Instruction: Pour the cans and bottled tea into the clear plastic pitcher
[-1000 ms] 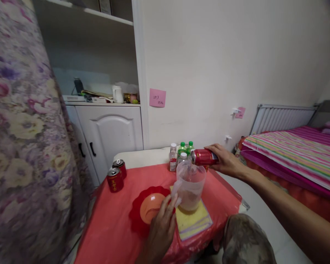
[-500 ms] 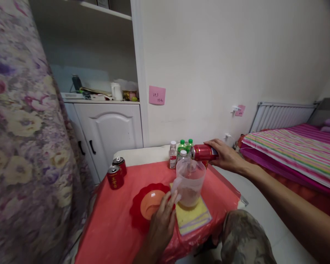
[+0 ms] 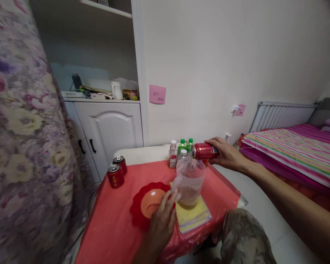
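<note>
My right hand (image 3: 226, 155) is wrapped round a red drink can (image 3: 203, 151), tipped on its side with its top over the rim of a translucent plastic jug (image 3: 191, 186). My left hand (image 3: 162, 222) has its fingers closed on the jug's handle. The jug stands on a folded yellow cloth (image 3: 195, 218) and has some liquid low inside it. Just left of it, partly behind my left hand, lies a red scalloped dish (image 3: 137, 200) with an orange centre.
Two more red cans (image 3: 116, 176) stand upright at the table's left. Behind the jug are several plastic bottles (image 3: 173, 156), some green-capped. A red plastic cover (image 3: 107, 220) lies over the table. My camouflage-clad knee (image 3: 246, 236) is at the front right; a bed (image 3: 297, 146) stands beyond.
Hardly anything differs. The can in my right hand stays tipped over the jug, and my left hand keeps its hold on the handle.
</note>
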`<action>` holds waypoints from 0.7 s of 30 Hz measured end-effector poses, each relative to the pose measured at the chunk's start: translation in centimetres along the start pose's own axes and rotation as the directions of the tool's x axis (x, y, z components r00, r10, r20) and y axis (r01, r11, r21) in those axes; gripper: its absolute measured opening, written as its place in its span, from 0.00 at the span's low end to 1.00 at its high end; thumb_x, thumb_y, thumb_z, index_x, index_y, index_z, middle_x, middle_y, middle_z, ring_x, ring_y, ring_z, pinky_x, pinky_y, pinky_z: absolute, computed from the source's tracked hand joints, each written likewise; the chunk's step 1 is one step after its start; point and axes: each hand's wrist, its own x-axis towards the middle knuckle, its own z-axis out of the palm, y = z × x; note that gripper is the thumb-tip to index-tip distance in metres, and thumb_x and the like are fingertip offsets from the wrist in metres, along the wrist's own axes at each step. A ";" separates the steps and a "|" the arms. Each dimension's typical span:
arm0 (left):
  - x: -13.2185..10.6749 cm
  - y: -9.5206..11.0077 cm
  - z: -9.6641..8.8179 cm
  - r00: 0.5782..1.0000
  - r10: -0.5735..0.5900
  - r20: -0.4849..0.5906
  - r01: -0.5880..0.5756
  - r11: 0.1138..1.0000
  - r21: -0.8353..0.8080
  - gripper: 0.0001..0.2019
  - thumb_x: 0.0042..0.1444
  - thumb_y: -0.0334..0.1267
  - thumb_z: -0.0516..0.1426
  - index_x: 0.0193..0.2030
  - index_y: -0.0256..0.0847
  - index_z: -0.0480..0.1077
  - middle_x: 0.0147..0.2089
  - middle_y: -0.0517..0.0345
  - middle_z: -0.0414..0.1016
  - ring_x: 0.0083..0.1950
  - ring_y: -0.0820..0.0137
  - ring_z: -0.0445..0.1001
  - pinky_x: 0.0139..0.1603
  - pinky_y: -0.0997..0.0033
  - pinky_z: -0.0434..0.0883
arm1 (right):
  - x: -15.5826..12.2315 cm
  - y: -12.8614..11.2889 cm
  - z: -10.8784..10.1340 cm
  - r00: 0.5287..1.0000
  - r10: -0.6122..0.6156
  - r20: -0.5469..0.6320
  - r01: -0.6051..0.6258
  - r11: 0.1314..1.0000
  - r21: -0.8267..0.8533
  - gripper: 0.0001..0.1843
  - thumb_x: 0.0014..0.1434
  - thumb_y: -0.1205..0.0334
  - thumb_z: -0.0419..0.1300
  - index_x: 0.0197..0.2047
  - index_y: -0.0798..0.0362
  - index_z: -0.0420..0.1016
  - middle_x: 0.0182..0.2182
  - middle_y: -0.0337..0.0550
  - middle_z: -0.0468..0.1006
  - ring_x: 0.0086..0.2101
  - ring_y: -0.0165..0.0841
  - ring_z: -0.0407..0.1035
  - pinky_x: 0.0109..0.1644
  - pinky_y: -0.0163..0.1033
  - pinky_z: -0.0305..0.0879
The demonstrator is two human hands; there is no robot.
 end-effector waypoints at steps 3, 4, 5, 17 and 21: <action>-0.1 -0.3 0.2 1.000 0.012 -0.014 -0.012 1.000 0.003 0.28 0.65 0.28 0.47 0.71 0.51 0.55 0.69 0.49 0.66 0.69 0.64 0.65 0.62 0.61 0.71 | 0.0 0.0 -0.1 1.000 0.006 0.017 -0.005 1.000 -0.020 0.36 0.51 0.67 0.64 0.63 0.51 0.62 0.55 0.55 0.70 0.52 0.48 0.68 0.54 0.55 0.71; -0.1 -0.3 0.2 1.000 0.020 -0.022 -0.020 1.000 0.005 0.29 0.65 0.28 0.48 0.71 0.52 0.55 0.70 0.49 0.65 0.69 0.64 0.65 0.62 0.62 0.71 | 0.0 0.0 -0.2 1.000 0.006 0.019 -0.005 1.000 -0.029 0.35 0.51 0.67 0.64 0.63 0.51 0.62 0.55 0.55 0.69 0.52 0.48 0.68 0.54 0.54 0.71; -0.1 -0.4 0.2 0.999 0.030 -0.029 -0.030 1.000 0.006 0.29 0.64 0.27 0.48 0.71 0.52 0.54 0.70 0.49 0.65 0.69 0.64 0.65 0.62 0.62 0.71 | 0.0 0.1 -0.2 1.000 0.006 0.019 -0.005 0.999 -0.036 0.35 0.52 0.66 0.63 0.63 0.50 0.62 0.55 0.55 0.69 0.52 0.48 0.68 0.54 0.54 0.71; 0.0 -0.2 -0.2 0.999 0.042 -0.032 -0.041 0.999 0.019 0.28 0.65 0.27 0.47 0.70 0.49 0.56 0.69 0.47 0.66 0.68 0.64 0.67 0.60 0.62 0.73 | 0.0 0.7 -0.3 1.000 -0.018 0.001 0.018 0.998 -0.055 0.34 0.53 0.65 0.64 0.63 0.47 0.62 0.55 0.55 0.70 0.52 0.49 0.68 0.51 0.56 0.73; 0.1 -0.2 -0.1 0.999 0.035 -0.031 -0.035 0.999 0.019 0.27 0.65 0.28 0.48 0.70 0.49 0.56 0.69 0.46 0.65 0.67 0.64 0.68 0.60 0.63 0.73 | 0.0 0.5 -0.3 1.000 -0.007 0.013 0.008 0.999 -0.051 0.35 0.54 0.65 0.64 0.64 0.46 0.61 0.56 0.54 0.69 0.53 0.50 0.68 0.51 0.56 0.73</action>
